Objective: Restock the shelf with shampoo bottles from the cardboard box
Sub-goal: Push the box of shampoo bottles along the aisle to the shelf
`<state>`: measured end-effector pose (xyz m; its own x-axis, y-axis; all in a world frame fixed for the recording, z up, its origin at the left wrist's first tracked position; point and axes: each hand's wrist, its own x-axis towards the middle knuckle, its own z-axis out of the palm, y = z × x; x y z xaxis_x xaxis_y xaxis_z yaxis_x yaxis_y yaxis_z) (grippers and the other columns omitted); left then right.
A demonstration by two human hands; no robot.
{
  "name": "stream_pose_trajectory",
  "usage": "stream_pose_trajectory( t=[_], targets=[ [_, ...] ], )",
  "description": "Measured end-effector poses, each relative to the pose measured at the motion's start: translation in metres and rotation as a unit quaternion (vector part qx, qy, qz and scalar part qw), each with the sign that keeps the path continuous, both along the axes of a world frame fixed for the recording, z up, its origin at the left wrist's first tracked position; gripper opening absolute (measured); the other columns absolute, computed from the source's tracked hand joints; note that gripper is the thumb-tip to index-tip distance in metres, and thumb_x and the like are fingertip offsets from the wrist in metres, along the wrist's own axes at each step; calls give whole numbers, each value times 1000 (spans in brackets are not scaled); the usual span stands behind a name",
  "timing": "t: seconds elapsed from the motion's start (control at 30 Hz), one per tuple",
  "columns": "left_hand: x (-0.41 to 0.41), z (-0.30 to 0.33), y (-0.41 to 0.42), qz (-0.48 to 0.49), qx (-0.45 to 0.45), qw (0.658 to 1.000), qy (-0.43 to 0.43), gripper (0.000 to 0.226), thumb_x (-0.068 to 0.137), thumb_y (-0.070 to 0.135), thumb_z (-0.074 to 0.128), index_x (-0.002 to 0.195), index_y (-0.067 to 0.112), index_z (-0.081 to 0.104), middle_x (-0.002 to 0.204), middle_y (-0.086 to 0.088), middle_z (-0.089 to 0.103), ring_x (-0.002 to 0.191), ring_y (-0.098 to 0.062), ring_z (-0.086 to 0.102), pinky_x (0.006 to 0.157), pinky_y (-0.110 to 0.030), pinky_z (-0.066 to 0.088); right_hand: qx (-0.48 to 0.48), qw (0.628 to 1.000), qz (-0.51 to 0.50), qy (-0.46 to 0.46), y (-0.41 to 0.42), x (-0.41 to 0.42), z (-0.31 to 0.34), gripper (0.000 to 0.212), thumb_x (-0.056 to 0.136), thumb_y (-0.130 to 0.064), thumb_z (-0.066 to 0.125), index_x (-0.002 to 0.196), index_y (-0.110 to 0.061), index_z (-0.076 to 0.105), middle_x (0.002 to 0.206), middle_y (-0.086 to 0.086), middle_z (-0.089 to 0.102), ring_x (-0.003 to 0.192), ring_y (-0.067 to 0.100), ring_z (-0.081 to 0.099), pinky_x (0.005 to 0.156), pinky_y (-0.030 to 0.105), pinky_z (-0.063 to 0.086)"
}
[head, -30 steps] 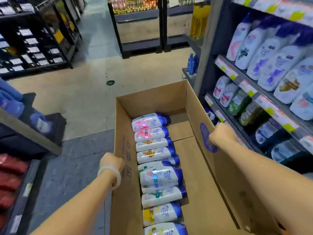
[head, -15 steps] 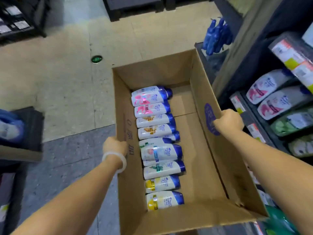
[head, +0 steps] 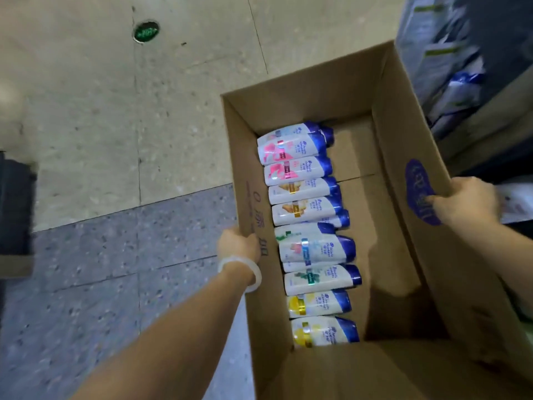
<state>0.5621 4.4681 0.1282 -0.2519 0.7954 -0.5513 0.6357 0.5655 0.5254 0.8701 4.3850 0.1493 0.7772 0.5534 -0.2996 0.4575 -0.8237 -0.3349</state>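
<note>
An open cardboard box (head: 305,90) fills the middle and right of the head view. Along its left inner wall lie several white shampoo bottles (head: 305,209) with blue caps, on their sides in a row; the right half of the box floor is bare. My left hand (head: 238,245), with a white bangle on the wrist, grips the rim of the left wall. My right hand (head: 464,203) grips the rim of the right wall beside a purple print. The shelf (head: 467,79) with blurred bottles stands at the upper right, just beyond the box.
Beige floor tiles with a green round marker (head: 145,31) lie ahead; grey speckled tiles run under my left arm. A dark display edge (head: 14,209) juts in at the far left.
My view has tipped further down and the box has shifted right in the frame, nearer the shelf foot. Both hands keep their grip on the box walls.
</note>
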Motion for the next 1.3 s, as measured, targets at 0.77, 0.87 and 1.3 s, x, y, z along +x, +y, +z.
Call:
stream_pose_trajectory(
  t=[0.77, 0.87, 1.3],
  targets=[
    [60, -137, -7, 66, -105, 992, 3, 79, 73, 17, 71, 136, 11, 25, 126, -12, 55, 95, -26, 60, 84, -38, 50, -130, 990, -11, 54, 3, 26, -146, 69, 76, -27, 73, 129, -3, 35, 125, 24, 47, 112, 42, 48, 74, 42, 41],
    [74, -113, 2, -17, -75, 996, 37, 103, 70, 22, 74, 146, 22, 5, 150, -9, 27, 134, -30, 35, 105, -49, 39, -118, 992, 28, 38, 7, 5, -121, 64, 77, -21, 71, 128, -5, 36, 129, 23, 44, 118, 40, 44, 91, 51, 44],
    [105, -31, 31, -225, -114, 967, 35, 62, 72, 15, 73, 126, 12, 41, 130, -12, 50, 116, -31, 53, 96, -47, 48, -107, 966, -3, 237, -17, -93, -48, 64, 86, -26, 60, 139, -9, 29, 140, 11, 39, 129, 27, 38, 102, 35, 36]
  ],
)
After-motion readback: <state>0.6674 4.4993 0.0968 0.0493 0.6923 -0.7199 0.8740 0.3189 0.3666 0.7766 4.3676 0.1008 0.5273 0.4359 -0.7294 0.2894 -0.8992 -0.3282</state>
